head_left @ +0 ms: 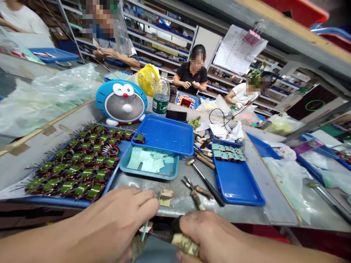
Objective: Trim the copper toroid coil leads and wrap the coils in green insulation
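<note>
Just off the near edge of the bench [175, 207], the left hand [123, 213] grasps a mostly hidden small part [145, 229], and the right hand [210, 232] is clenched round a wrapped tool handle [186, 244] beside it. Pliers [197, 190] and a hammer [207, 182] lie near that edge; wound coils [89, 159] fill a tray at the bench's left end.

A blue fan [126, 106] with a cartoon face, one eye winking, stands on the bench, with a yellow fan [148, 80] behind it. Just beside them is a clear bottle [160, 105] with a green label, and a dark, flat phone-like object [176, 115] lies near its base. A thin black cable [221, 117] loops farther right. A pink clip [252, 37] holds hanging sheets of paper [231, 49]. Crumpled clear plastic [63, 89] spreads at the left. Beyond, a person in a dark shirt [192, 75] sits before metal shelves [159, 27].
</note>
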The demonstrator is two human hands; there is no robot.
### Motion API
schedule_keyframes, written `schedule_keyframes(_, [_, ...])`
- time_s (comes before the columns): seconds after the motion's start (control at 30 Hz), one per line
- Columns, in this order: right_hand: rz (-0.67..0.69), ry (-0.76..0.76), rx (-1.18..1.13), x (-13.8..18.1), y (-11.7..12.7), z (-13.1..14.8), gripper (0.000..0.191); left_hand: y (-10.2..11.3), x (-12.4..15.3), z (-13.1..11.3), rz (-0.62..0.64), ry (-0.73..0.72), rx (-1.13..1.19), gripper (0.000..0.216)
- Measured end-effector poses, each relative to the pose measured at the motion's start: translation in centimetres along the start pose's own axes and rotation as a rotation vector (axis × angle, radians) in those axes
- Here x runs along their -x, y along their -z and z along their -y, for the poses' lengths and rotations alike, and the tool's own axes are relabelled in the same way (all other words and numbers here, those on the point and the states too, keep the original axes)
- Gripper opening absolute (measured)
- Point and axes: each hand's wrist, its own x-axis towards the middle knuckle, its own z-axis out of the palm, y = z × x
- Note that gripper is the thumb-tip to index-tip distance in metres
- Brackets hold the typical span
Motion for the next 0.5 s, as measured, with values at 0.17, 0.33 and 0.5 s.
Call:
schedule_keyframes(0.17, [0.031,-0.084,0.047,0.8,2.8,2.2,0.014,0.2,-0.3,-0.2,-0.023,0.002,-0.052,0.04])
schedule_keyframes(0.33, [0.1,-0.243,0.111,1.0,5.3,5.4,0.009,0.4,-0.5,-0.5,-0.03,-0.011,-0.088,0.042])
schedule_keyframes(0.5, [0.101,-0.317,0.168,1.4,6.6,6.9,0.012,0.3,-0.6,-0.4,-0.133,-0.037,-0.078,0.038])
